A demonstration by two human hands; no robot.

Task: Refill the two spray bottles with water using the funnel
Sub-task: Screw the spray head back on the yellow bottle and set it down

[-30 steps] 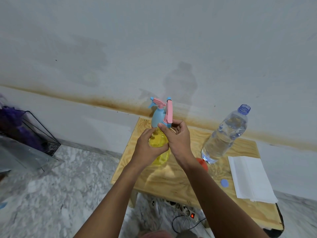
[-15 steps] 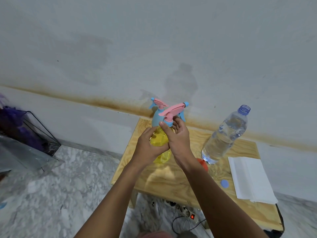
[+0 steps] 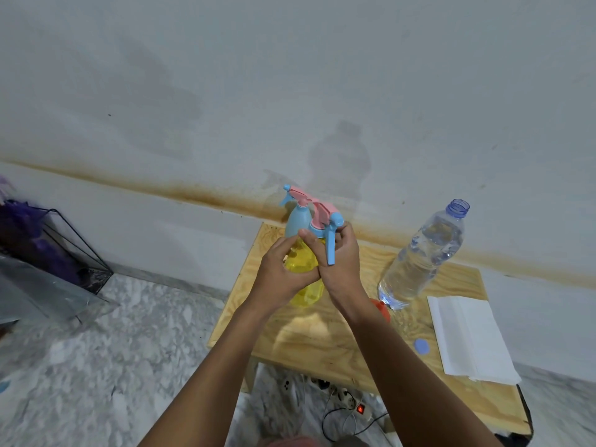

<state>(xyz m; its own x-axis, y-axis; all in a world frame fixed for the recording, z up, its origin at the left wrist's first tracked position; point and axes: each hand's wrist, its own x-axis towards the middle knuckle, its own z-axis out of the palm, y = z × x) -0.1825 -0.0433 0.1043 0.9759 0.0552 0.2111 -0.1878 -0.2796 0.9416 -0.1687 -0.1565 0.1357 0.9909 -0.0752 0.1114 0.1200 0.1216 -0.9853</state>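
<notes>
A yellow spray bottle [image 3: 306,285] stands on the small wooden table [image 3: 322,337]. My left hand [image 3: 280,275] wraps its body. My right hand [image 3: 342,262] grips the collar of its pink and blue spray head [image 3: 325,221], whose blue trigger hangs down over my fingers. Just behind stands a second spray bottle [image 3: 298,214], light blue with a pink head, touching the wall side of the first. An orange funnel [image 3: 380,309] peeks out behind my right forearm. The clear water bottle [image 3: 422,256] stands uncapped on the right.
The bottle's blue cap [image 3: 421,346] lies on the table beside a folded white cloth [image 3: 467,337]. A power strip with cables [image 3: 342,398] lies on the marble floor under the table. A glass and wire case [image 3: 61,262] sits at left by the wall.
The yellow bottle's spray head has turned under my right hand: its trigger pointed up, then right, and now hangs down toward me. My left hand has stayed on the bottle body.
</notes>
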